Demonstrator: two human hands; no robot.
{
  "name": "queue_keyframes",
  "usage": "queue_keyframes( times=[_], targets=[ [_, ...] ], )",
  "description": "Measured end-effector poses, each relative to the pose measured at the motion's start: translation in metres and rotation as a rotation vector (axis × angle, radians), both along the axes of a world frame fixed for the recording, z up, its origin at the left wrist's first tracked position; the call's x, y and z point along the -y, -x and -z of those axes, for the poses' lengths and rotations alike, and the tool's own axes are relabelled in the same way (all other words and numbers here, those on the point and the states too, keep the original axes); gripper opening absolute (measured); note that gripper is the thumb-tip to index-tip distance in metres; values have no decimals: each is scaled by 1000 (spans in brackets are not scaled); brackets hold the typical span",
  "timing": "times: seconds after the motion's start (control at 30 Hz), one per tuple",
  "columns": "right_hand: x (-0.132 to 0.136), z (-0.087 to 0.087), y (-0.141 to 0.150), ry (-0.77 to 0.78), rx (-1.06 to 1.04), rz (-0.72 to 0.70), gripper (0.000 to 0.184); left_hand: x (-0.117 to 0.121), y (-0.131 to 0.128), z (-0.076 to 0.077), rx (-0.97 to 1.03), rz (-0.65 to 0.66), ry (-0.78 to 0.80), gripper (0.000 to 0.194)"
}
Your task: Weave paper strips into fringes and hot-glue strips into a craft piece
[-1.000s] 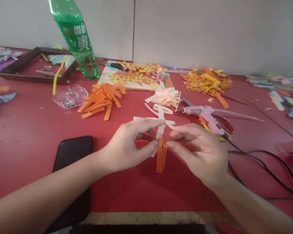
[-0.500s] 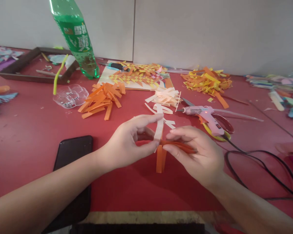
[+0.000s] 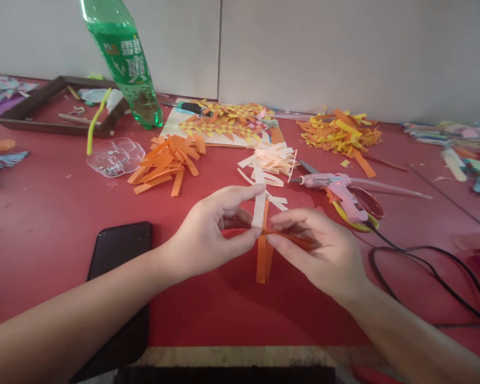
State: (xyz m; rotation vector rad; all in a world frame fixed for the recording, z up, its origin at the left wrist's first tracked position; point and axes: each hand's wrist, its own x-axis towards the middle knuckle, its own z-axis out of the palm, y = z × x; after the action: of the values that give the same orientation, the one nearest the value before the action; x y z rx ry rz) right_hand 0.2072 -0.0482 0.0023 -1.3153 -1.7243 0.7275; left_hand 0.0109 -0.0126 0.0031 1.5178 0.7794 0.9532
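Between the thumb and fingers of my left hand (image 3: pixel 220 229) a pale paper strip (image 3: pixel 259 205) is held upright. My right hand (image 3: pixel 320 245) pinches a folded orange paper strip (image 3: pixel 290 239) that points sideways into its palm. Orange strip ends (image 3: pixel 263 261) hang down below the fingertips, and the pale and orange paper meet where both hands come together. How they interlock there is hidden by the fingers. Just beyond the hands lie a pile of pale strips (image 3: pixel 274 159) and a pile of orange strips (image 3: pixel 168 162).
A pink glue gun (image 3: pixel 336 189) with a black cord (image 3: pixel 428 266) lies on the right. A black phone (image 3: pixel 120 253) is beside my left forearm. Farther back are a green bottle (image 3: pixel 124 64), a dark frame (image 3: pixel 28 109), a clear dish (image 3: pixel 116 157) and yellow-orange woven pieces (image 3: pixel 338 133).
My right hand has shifted slightly left and closer to my left hand, with the orange strip now showing sideways between its fingers. The pale strip has tipped a little in my left hand.
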Motion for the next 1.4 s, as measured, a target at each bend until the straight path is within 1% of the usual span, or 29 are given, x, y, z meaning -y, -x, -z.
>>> queue_keyframes(
  times=[0.1,0.17,0.3,0.4,0.47,0.63,0.7,0.83,0.93,1.07,1.23,1.4],
  targets=[
    [-2,-1,0,123,-67,-2,10,-1,0,2,-15,-11,-83,56],
    [-3,-2,-1,196,-102,-11,11,-1,0,2,-35,-26,-132,54],
    [-4,-3,-3,258,-121,-32,15,-1,0,3,-81,-67,-186,51],
    [-4,-3,-4,266,-124,-46,14,-1,0,3,-112,-89,-205,52],
    [-4,-3,-4,267,-119,-47,13,-1,0,2,-121,-89,-188,53],
    [-4,-3,-1,245,-119,-52,11,0,0,2,-100,-39,-111,55],
    [-4,-3,-1,237,-126,-66,11,0,0,3,-80,-29,-121,54],
    [-4,-3,-3,254,-187,-54,14,0,2,3,-56,-39,-233,51],
    [-5,-3,-4,248,-220,-70,13,-1,3,1,-117,-21,-295,46],
    [-5,-4,-3,213,-199,-103,12,-2,2,0,-163,-27,-354,42],
    [-4,-4,-2,291,-243,-12,17,-3,1,5,-200,-52,-436,45],
    [-5,-4,0,270,-229,-4,18,-4,2,7,-234,-55,-604,44]
  ],
)
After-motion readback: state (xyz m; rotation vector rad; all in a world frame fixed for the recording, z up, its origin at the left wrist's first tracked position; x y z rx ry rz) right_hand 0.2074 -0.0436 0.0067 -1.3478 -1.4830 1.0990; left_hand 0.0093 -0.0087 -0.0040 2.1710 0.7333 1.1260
